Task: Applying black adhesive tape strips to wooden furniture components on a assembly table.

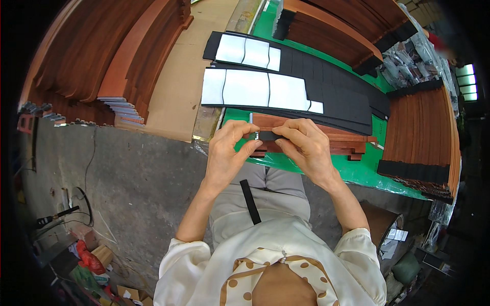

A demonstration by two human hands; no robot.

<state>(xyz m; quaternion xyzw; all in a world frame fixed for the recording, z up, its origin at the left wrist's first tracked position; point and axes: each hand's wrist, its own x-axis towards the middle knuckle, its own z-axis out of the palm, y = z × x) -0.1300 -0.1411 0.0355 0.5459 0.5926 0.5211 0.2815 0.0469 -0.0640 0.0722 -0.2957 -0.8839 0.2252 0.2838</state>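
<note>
A short black strip [267, 135] is stretched between my two hands at the near edge of the table, over the end of reddish-brown wooden mouldings [339, 133]. The right hand [309, 147] pinches the strip between thumb and fingers. On the other side, my left hand [224, 149] has its thumb and forefinger curled around the strip's left end, where a small white edge shows. Behind the hands lie several flat black sheets [337, 99], with white sheets [250, 86] on top. Another black strip [250, 202] rests on my lap.
Stacked brown mouldings [117, 61] stand on the cardboard-covered surface at left. More bundles with black-wrapped ends lie at the back [326, 35] and right [418, 137] of the green tabletop [370, 179]. An open brown container [380, 224] stands below the table at right.
</note>
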